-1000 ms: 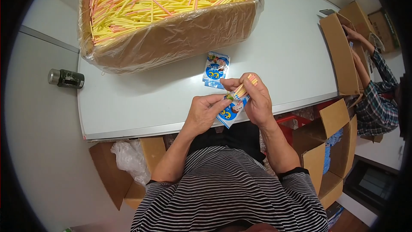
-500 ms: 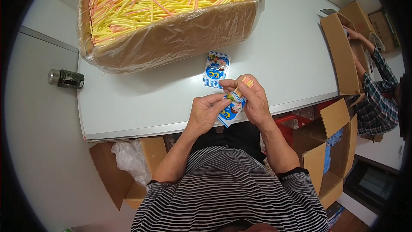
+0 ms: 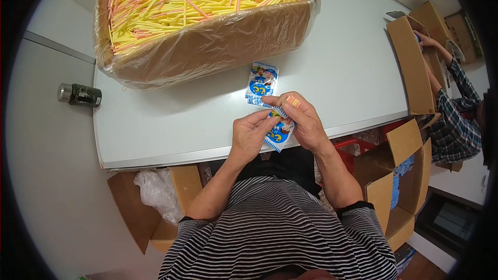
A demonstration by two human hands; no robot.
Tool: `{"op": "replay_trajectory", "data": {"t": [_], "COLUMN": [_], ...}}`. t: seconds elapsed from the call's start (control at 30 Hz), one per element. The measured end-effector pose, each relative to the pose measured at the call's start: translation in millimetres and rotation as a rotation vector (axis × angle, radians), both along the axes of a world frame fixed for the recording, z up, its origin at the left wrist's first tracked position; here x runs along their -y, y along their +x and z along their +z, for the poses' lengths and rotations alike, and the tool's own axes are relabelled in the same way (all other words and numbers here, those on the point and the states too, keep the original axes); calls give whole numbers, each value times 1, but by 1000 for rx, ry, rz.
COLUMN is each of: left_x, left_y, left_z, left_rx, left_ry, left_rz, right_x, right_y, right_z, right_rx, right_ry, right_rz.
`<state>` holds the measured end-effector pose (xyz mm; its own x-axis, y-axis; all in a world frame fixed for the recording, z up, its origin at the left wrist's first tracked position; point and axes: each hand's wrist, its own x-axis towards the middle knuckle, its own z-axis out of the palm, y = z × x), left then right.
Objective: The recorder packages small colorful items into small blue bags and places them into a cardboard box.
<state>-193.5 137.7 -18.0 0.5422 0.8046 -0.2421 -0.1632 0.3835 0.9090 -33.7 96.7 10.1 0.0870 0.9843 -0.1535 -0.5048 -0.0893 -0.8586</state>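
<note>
My left hand point(image 3: 247, 136) is closed, pinching a small blue-and-white printed packet point(image 3: 280, 133) by its upper edge. My right hand point(image 3: 307, 123) is closed around a small bundle of pink and yellow sticks point(image 3: 293, 102), whose top ends poke out above the thumb. The bundle is held right at the packet's top; my fingers hide how far the sticks reach inside. Just beyond my hands, on the white table point(image 3: 181, 129), lie flat blue-and-white packets point(image 3: 262, 79), seemingly overlapping. Farther back stands a plastic-lined carton point(image 3: 218, 46) full of loose pink and yellow sticks point(image 3: 197, 2).
A dark flask point(image 3: 80, 95) lies at the table's left edge. Below the table are an open carton with clear plastic point(image 3: 158, 194) at left and one holding blue packets point(image 3: 397, 186) at right. At far right a person in a plaid sleeve point(image 3: 459, 119) reaches into another carton point(image 3: 412, 67).
The sticks' top ends have shifted slightly left and less of the bundle shows beneath my right thumb. The held packet has moved a little right and tilted slightly.
</note>
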Motion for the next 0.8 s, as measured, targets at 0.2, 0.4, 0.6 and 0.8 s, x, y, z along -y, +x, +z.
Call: {"op": "replay_trajectory", "data": {"t": [0.2,0.4,0.6,0.8], "left_x": [2,1,-4,-51], "left_y": [5,4,19,17], "left_z": [1,-1,-3,9], "left_rx": [77,89,240,-510], "left_ry": [-49,-46,31,614], "left_rz": [31,93,270,364], "right_x": [-11,-10,7,11], "right_y": [3,-5,2,81], "right_z": [5,13,5,2], "right_rx": [-232,-173,262,596], "right_ry": [-10,-78,-90,-156], "right_rz": [-9,6,-35,-251]}}
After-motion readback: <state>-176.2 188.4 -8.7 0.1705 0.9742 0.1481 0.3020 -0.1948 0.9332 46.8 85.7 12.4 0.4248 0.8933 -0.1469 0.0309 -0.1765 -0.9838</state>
